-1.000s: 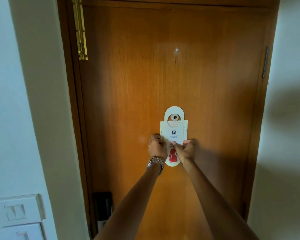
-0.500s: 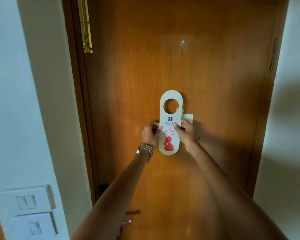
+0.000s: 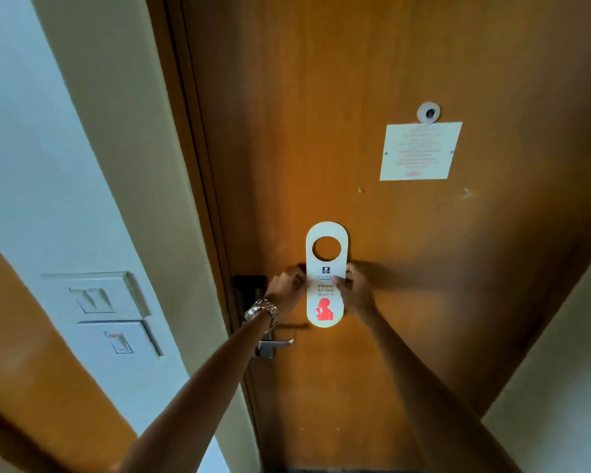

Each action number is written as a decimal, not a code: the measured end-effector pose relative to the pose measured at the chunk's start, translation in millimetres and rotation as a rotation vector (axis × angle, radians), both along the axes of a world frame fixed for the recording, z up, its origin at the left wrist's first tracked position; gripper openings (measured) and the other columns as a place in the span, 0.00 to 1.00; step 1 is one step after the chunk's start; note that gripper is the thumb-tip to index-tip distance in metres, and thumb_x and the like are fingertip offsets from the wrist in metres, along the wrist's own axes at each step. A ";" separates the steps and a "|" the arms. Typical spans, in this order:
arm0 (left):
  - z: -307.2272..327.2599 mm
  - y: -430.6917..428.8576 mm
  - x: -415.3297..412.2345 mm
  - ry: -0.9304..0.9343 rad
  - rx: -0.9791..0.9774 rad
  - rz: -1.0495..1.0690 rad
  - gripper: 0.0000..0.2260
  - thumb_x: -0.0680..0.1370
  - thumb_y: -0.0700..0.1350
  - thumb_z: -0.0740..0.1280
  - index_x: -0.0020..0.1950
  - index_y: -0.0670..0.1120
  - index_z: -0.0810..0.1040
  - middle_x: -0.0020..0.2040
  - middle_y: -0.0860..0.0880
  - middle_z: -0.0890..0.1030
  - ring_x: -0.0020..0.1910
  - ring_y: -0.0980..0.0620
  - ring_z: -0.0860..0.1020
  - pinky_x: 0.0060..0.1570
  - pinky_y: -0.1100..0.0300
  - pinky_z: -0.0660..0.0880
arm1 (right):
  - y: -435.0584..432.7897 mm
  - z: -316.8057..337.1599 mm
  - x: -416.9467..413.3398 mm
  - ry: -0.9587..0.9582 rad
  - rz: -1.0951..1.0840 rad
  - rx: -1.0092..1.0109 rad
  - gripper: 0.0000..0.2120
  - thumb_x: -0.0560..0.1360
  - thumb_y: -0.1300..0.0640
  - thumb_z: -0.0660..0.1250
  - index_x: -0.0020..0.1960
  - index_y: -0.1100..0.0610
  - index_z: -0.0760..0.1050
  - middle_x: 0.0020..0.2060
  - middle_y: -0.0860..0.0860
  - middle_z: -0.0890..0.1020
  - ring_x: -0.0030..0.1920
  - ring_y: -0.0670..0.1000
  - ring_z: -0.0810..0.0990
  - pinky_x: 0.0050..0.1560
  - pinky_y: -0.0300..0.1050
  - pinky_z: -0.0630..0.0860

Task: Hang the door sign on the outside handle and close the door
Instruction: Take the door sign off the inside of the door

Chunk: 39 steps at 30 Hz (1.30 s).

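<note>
I hold a white door sign (image 3: 326,233) upright in front of the shut wooden door (image 3: 423,302). It has a round hole at the top and a red figure with red lettering below. My left hand (image 3: 285,290), with a metal watch on its wrist, pinches the sign's left edge. My right hand (image 3: 355,288) pinches its right edge. The silver lever handle (image 3: 277,343) sits on the door's left side, just below my left wrist, under a black lock plate (image 3: 249,288). The sign is off the handle, above and to its right.
A white notice (image 3: 420,151) is fixed to the door under the peephole (image 3: 429,113). Wall switches (image 3: 99,298) sit on the white wall to the left of the door frame. A pale wall rises at the lower right.
The sign has come off the peephole and moved down and left toward the handle, still held in both hands. The view has tilted down, so the handle and the notice now show.
</note>
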<state>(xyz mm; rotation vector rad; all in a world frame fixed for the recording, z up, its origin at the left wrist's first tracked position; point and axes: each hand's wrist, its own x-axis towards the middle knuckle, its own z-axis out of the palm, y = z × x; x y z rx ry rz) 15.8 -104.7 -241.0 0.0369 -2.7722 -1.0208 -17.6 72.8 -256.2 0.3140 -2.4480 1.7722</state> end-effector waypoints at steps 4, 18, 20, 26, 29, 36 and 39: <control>-68.2 -16.3 7.9 -0.103 -0.116 -0.086 0.12 0.83 0.47 0.64 0.62 0.40 0.75 0.60 0.41 0.83 0.57 0.40 0.82 0.58 0.49 0.81 | -18.6 -72.6 9.7 -0.130 -0.008 0.001 0.15 0.79 0.61 0.68 0.65 0.64 0.73 0.62 0.60 0.82 0.60 0.61 0.82 0.55 0.54 0.82; -165.4 -36.5 5.2 -0.168 -0.991 -0.241 0.19 0.85 0.53 0.55 0.70 0.44 0.69 0.55 0.43 0.84 0.54 0.38 0.83 0.55 0.46 0.79 | -16.4 -171.3 36.9 -0.314 -0.055 0.120 0.16 0.81 0.58 0.65 0.67 0.61 0.71 0.64 0.57 0.81 0.60 0.56 0.82 0.59 0.52 0.81; -173.0 -36.0 4.2 -0.217 -1.046 -0.244 0.17 0.85 0.51 0.55 0.66 0.42 0.74 0.55 0.44 0.84 0.55 0.40 0.83 0.56 0.47 0.79 | -19.8 -175.3 43.6 -0.325 -0.060 0.123 0.16 0.81 0.58 0.65 0.67 0.60 0.71 0.64 0.57 0.81 0.60 0.56 0.82 0.58 0.51 0.81; -178.2 -32.6 16.0 -0.229 -1.008 -0.228 0.16 0.85 0.51 0.57 0.63 0.43 0.77 0.56 0.45 0.85 0.56 0.42 0.83 0.53 0.50 0.80 | -24.0 -176.8 64.7 -0.307 -0.093 0.133 0.16 0.82 0.58 0.64 0.67 0.60 0.70 0.64 0.57 0.80 0.62 0.57 0.81 0.60 0.52 0.81; -175.8 -26.8 37.5 -0.226 -0.983 -0.221 0.16 0.85 0.51 0.56 0.65 0.43 0.76 0.57 0.44 0.84 0.57 0.42 0.83 0.53 0.50 0.80 | -20.9 -172.9 90.8 -0.299 -0.120 0.134 0.15 0.82 0.58 0.64 0.67 0.60 0.70 0.64 0.57 0.80 0.62 0.57 0.81 0.57 0.48 0.80; -165.2 -10.7 105.5 -0.185 -0.908 -0.285 0.21 0.86 0.53 0.53 0.74 0.42 0.64 0.59 0.41 0.84 0.57 0.39 0.82 0.56 0.48 0.79 | 2.3 -154.9 164.4 -0.305 -0.219 0.129 0.17 0.81 0.57 0.66 0.68 0.59 0.69 0.64 0.57 0.81 0.62 0.57 0.81 0.55 0.46 0.78; -152.6 2.5 141.1 -0.175 -0.771 -0.296 0.20 0.86 0.52 0.51 0.75 0.44 0.63 0.58 0.42 0.84 0.57 0.39 0.82 0.54 0.48 0.79 | 13.1 -144.2 200.8 -0.299 -0.268 0.102 0.18 0.81 0.58 0.66 0.69 0.58 0.68 0.64 0.57 0.80 0.62 0.57 0.81 0.58 0.49 0.78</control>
